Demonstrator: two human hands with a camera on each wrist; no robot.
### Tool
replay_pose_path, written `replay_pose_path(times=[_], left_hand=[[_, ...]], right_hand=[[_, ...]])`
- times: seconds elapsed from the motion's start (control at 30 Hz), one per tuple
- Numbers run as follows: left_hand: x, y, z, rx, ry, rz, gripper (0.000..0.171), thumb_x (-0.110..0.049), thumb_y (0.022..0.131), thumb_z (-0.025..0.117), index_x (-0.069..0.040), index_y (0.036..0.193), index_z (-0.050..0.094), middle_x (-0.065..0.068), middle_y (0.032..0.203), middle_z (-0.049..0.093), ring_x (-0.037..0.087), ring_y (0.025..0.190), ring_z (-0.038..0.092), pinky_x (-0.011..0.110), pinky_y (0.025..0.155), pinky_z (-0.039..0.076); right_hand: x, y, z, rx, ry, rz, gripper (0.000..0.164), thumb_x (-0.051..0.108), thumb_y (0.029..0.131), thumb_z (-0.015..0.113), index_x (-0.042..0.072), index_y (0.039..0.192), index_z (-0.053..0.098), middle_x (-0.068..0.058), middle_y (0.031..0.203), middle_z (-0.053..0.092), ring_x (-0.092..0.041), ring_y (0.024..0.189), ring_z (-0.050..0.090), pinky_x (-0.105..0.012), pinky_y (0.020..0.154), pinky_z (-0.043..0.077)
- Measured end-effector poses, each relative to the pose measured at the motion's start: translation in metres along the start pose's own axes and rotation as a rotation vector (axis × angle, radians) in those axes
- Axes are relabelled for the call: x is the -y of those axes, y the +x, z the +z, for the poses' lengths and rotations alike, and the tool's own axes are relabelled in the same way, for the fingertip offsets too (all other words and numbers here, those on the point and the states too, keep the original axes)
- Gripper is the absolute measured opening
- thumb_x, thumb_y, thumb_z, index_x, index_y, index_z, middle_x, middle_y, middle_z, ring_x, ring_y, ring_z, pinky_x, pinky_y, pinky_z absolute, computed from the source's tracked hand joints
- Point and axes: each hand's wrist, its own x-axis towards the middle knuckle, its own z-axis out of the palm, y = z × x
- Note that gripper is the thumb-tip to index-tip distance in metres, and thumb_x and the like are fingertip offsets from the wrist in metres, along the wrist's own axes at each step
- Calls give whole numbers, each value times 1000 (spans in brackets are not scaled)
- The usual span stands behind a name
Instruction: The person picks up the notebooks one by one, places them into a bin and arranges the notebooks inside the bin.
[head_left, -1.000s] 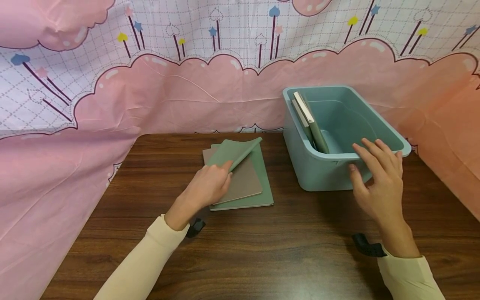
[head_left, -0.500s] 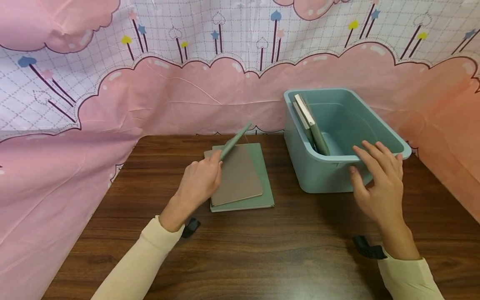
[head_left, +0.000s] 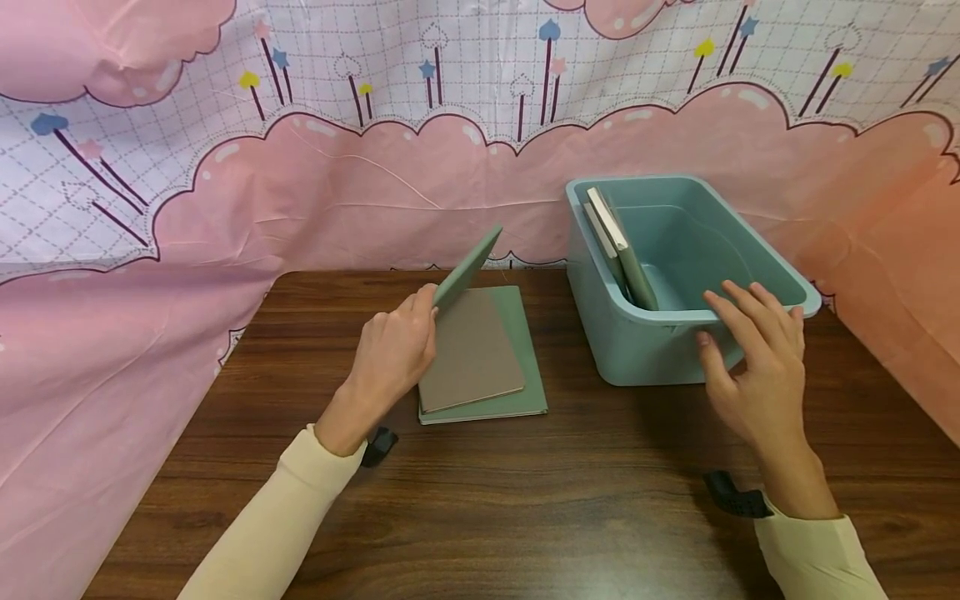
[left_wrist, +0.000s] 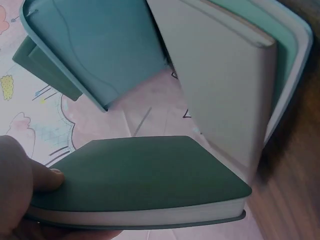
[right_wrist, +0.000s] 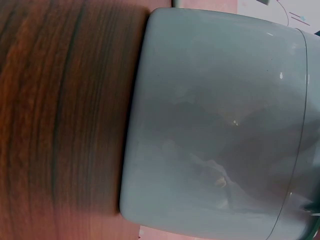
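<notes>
My left hand point(head_left: 396, 343) grips a green hardcover book point(head_left: 468, 267) by one end, tilted above the other books. In the left wrist view, the thumb lies on the cover of this green book point(left_wrist: 140, 175), with its white page edges showing. Below it, a taupe book point(head_left: 478, 354) lies on a larger green book point(head_left: 531, 375) on the table. My right hand point(head_left: 761, 367) is at the near rim of a blue-green bin point(head_left: 652, 354), fingers extended over the rim and thumb outside. The right wrist view shows the bin's wall point(right_wrist: 215, 125), not the hand.
Inside the bin, several books point(head_left: 626, 250) lean upright along the left side. The brown wood-grain table point(head_left: 480, 500) reaches back to a pink patterned cloth point(head_left: 420, 192). Dark camera mounts point(head_left: 381, 446) sit at the wrists.
The left hand has drawn back slightly to the left and raised the green book off the pile, tilting it up and uncovering more of the taupe book. The right hand stays at the bin.
</notes>
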Motion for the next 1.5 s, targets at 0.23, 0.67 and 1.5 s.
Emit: replay_pose_path(times=[0.23, 0.67, 1.5], left_hand=[[-2, 8, -10, -62, -37, -7, 21, -1, 106, 55, 8, 124, 59, 17, 85, 69, 27, 50, 63, 42, 43, 52], [-11, 29, -27, -169, -80, 26, 20, -3, 105, 54, 5, 123, 59, 14, 77, 64, 25, 48, 55, 41, 42, 49], [-19, 54, -41, -215, -91, 65, 21, -4, 107, 52, 4, 124, 61, 13, 80, 65, 25, 51, 56, 43, 45, 52]], right_hand=[[0, -1, 0, 6, -2, 1, 44, 11, 89, 71, 6, 133, 74, -20, 145, 66, -37, 149, 49, -71, 129, 12], [2, 1, -2, 0, 2, -3, 43, 11, 90, 70, 5, 132, 74, -22, 143, 67, -40, 148, 50, -72, 128, 12], [2, 2, -1, 13, 1, -3, 44, 11, 89, 70, 6, 133, 74, -22, 143, 67, -40, 149, 49, -74, 127, 12]])
